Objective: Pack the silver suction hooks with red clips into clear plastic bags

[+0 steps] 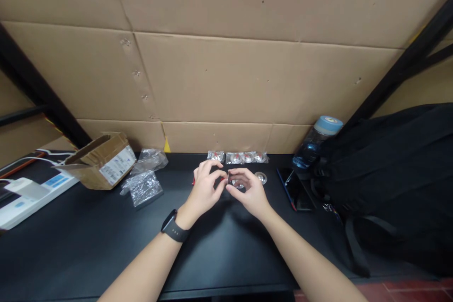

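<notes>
My right hand (252,193) pinches a small thin disc (228,178), seen nearly edge-on, between thumb and fingers. From the other side, the thumb and index finger of my left hand (205,188) close beside that disc on a small red thing, mostly hidden by the fingertips. Another red bit shows at the outer edge of the left hand. Just beyond the right hand a round, clear-and-silver disc (261,178) lies on the black table (219,255). Behind the hands, several round pieces with red centres sit in clear wrappers (247,157), in a row along the cardboard wall.
An open cardboard box (102,160), crumpled clear plastic bags (145,186) and a white power strip (31,200) are at the left. To the right are a phone (295,188), a blue-capped bottle (316,141) and a black backpack (396,188). A cardboard wall (212,80) stands behind.
</notes>
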Action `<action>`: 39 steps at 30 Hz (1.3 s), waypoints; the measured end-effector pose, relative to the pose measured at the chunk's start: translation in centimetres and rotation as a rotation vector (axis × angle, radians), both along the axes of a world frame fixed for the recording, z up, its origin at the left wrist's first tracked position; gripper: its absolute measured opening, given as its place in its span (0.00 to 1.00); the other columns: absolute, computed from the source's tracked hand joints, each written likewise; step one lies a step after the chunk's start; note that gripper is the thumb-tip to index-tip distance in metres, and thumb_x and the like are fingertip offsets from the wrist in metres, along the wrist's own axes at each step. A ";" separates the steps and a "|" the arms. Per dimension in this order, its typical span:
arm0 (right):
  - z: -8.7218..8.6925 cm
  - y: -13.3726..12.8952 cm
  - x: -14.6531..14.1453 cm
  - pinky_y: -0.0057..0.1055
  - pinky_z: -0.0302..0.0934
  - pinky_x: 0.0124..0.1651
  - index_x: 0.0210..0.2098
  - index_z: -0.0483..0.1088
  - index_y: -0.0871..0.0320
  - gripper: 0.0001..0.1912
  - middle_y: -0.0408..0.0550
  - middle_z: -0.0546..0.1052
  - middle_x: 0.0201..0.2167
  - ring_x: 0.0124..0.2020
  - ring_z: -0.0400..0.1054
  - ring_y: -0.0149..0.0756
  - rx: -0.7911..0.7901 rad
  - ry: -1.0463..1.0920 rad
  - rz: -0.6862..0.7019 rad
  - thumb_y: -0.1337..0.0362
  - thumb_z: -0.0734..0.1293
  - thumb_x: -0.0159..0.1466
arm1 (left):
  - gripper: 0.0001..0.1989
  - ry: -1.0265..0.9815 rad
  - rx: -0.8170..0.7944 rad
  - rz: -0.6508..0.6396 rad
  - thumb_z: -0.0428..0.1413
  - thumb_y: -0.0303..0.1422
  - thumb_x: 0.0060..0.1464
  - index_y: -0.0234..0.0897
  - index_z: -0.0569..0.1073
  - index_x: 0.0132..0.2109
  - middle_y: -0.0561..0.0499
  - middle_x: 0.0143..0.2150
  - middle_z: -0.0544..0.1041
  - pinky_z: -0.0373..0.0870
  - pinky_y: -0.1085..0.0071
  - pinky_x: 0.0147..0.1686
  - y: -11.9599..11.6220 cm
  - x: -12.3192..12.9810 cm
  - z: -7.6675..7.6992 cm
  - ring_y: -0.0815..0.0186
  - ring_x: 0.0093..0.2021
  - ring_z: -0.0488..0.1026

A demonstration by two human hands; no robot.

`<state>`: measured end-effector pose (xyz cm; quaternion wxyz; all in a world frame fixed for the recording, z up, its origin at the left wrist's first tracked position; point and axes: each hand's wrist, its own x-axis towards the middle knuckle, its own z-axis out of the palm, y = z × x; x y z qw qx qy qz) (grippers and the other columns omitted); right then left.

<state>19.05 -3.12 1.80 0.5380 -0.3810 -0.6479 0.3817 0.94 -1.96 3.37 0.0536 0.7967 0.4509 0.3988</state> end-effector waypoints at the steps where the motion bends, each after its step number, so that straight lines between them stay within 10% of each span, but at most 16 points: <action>1: 0.0 0.0 -0.1 0.37 0.73 0.47 0.48 0.70 0.53 0.19 0.50 0.79 0.47 0.47 0.77 0.41 -0.022 0.024 0.012 0.60 0.75 0.59 | 0.05 0.004 -0.002 0.001 0.56 0.31 0.61 0.43 0.78 0.40 0.46 0.55 0.72 0.60 0.56 0.56 0.0 0.0 0.0 0.53 0.59 0.64; 10: -0.1 0.4 0.1 0.37 0.73 0.47 0.43 0.73 0.54 0.14 0.48 0.80 0.44 0.42 0.78 0.40 -0.136 0.082 0.068 0.54 0.73 0.63 | 0.05 0.004 0.023 0.027 0.57 0.32 0.61 0.43 0.78 0.40 0.46 0.54 0.73 0.60 0.56 0.55 0.0 -0.1 0.0 0.53 0.59 0.65; 26: 0.6 0.2 1.2 0.36 0.65 0.50 0.33 0.72 0.54 0.06 0.48 0.75 0.44 0.47 0.71 0.39 0.143 -0.497 0.015 0.65 0.66 0.67 | 0.07 -0.261 -0.023 0.128 0.50 0.35 0.67 0.41 0.73 0.42 0.48 0.48 0.75 0.63 0.63 0.54 0.9 -1.9 1.8 0.60 0.52 0.71; 39: 0.7 1.3 3.1 0.36 0.62 0.51 0.29 0.72 0.56 0.06 0.48 0.75 0.44 0.45 0.69 0.39 0.135 -0.683 0.019 0.69 0.68 0.63 | 0.06 0.077 -0.144 -0.041 0.54 0.33 0.64 0.44 0.76 0.40 0.52 0.46 0.77 0.59 0.61 0.49 0.5 -0.9 0.7 0.58 0.52 0.69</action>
